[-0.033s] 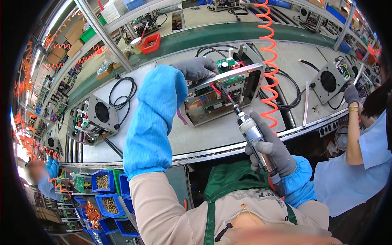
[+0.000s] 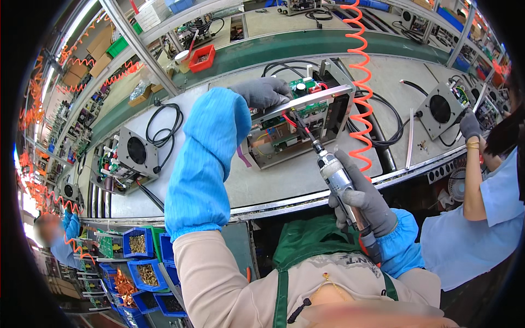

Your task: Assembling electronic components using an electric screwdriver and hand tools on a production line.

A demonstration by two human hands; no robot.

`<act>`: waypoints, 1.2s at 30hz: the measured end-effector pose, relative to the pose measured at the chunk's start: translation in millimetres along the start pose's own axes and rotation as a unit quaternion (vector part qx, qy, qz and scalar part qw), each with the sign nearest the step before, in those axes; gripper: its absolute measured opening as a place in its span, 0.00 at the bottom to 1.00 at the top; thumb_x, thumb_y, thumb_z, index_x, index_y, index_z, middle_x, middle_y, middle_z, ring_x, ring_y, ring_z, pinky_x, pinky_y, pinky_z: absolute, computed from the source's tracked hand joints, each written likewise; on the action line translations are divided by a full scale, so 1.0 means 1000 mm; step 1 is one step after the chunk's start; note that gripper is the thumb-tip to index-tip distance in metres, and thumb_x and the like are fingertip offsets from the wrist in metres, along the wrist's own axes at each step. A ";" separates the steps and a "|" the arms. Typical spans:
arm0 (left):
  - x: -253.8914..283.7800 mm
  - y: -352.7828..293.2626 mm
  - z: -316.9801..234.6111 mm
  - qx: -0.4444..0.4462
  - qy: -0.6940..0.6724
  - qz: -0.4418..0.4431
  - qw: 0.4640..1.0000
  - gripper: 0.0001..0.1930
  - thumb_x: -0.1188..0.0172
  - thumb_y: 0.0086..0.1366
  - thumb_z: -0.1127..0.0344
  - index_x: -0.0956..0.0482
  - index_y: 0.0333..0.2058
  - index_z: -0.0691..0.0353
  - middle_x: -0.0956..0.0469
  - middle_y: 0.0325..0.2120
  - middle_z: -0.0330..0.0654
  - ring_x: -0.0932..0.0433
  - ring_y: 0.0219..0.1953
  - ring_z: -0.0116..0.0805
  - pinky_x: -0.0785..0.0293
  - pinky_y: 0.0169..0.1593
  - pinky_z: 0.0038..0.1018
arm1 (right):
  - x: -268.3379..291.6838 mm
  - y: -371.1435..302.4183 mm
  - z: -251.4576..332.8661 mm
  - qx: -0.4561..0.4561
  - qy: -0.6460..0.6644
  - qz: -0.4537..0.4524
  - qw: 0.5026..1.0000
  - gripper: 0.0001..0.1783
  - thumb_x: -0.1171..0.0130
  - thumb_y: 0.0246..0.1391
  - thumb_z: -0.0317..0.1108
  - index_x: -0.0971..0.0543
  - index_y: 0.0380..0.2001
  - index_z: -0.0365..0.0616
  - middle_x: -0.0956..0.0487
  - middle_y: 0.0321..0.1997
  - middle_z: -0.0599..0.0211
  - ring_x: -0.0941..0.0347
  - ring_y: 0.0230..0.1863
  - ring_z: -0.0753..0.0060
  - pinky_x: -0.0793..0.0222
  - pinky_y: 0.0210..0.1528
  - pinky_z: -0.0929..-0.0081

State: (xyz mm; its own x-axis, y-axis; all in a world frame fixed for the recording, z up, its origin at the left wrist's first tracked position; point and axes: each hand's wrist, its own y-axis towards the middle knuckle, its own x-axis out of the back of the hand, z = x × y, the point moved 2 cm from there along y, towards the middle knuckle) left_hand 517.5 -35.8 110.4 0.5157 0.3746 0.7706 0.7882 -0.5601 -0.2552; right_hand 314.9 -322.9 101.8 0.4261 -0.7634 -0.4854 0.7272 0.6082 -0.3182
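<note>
On the bench in front of me stands an open metal machine chassis [image 2: 268,159] with a green circuit board [image 2: 316,107] and coloured wires inside. My left hand [image 2: 263,92], in a grey glove, grips the upper edge of its metal frame [image 2: 320,97]; some fingertips are hidden. My right hand [image 2: 367,203], gloved too, is wrapped round a silver pneumatic screwdriver [image 2: 334,170]. The tool slants up and left, its bit reaching in at the near side of the chassis beside red wires. Exactly what the tip touches is too small to make out.
An orange coiled hose [image 2: 358,71] hangs just right of the chassis. Fan units stand left [image 2: 135,150] and right [image 2: 439,109], with black cables nearby. Blue bins [image 2: 136,242] of small parts sit lower left. At right, a co-worker's gloved hand [image 2: 470,126] touches a unit.
</note>
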 end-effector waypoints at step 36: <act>-0.020 -0.027 -0.027 0.017 -0.124 -0.208 0.970 0.20 0.45 0.65 0.60 0.28 0.52 0.64 0.22 0.42 0.45 0.25 0.43 0.34 0.29 0.48 0.28 | -0.004 0.000 -0.007 0.021 0.065 0.023 0.997 0.45 0.46 0.49 0.37 0.54 0.69 0.60 0.26 0.32 0.56 0.27 0.19 0.72 0.24 0.22 0.71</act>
State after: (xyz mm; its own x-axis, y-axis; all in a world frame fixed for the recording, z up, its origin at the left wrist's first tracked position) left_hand 476.4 -48.1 117.7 0.2127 0.7316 0.6477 0.9537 -0.2996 0.0253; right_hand 309.6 -318.3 98.2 0.3884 -0.6980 -0.6016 0.7310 0.6309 -0.2601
